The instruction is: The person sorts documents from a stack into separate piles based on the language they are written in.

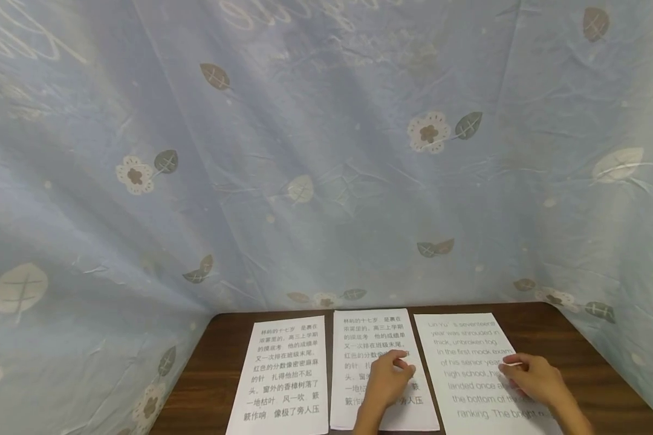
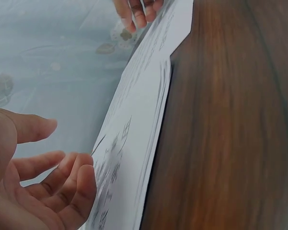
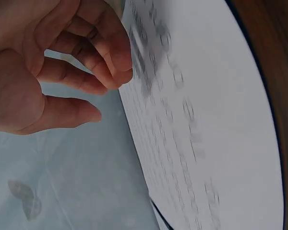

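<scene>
My left hand [image 1: 387, 380] is over the lower half of the middle stack of printed paper [image 1: 372, 338], its fingers loosely bent and holding nothing. In the left wrist view, the fingers of that hand [image 2: 53, 187] curve beside the stack's printed face, with a gap between thumb and fingers; whether they touch the paper I cannot tell. Over the right-hand paper with large English text [image 1: 462, 350] is my right hand [image 1: 539, 379]. Its thumb and fingers stand apart with nothing between them in the right wrist view. Each hand hides some lines of print.
A left-hand sheet of Chinese text [image 1: 285, 368] lies beside the middle stack. All the papers rest on a dark brown wooden table [image 1: 207, 374]. Behind it hangs a pale blue curtain [image 1: 326, 181] patterned with leaves and flowers, meeting the table's back edge.
</scene>
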A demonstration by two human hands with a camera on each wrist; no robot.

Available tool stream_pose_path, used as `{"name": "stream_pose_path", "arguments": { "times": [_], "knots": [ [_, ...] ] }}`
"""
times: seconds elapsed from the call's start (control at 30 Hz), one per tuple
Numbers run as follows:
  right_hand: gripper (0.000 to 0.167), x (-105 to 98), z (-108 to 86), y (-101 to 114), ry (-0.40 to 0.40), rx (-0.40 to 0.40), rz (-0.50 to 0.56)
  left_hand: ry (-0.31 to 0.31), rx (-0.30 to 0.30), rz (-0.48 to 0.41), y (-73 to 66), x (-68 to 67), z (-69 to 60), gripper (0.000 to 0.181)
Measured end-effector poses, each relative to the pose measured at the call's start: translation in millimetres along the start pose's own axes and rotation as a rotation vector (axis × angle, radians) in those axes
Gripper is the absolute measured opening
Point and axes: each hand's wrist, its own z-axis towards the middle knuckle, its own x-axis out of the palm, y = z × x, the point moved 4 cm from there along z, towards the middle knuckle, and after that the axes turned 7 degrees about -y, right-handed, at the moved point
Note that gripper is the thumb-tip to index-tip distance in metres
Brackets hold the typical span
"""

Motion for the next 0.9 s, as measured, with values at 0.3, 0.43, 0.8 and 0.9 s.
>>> {"name": "stream_pose_path", "arguments": {
  "times": [0.3, 0.43, 0.8, 0.9],
  "knots": [
    [0.039, 38.2, 1.8, 40.3, 0.012, -0.013, 0.127, -0.011, 0.024, 0.043, 8.3, -33.6, 7.7, 0.042],
    [0.039, 51.7, -0.3, 54.6, 0.018, -0.019, 0.154, -0.012, 0.032, 0.048, 15.4, -50.9, 8.7, 0.043],
    [0.036, 82.1, -3.3, 83.4, 0.021, -0.028, 0.247, -0.023, 0.012, 0.060, 40.4, -93.2, 12.0, 0.047],
    [0.038, 88.7, -4.2, 92.2, 0.033, -0.026, 0.291, -0.031, 0.003, 0.056, 45.0, -102.9, 12.7, 0.048]
  ]
}}
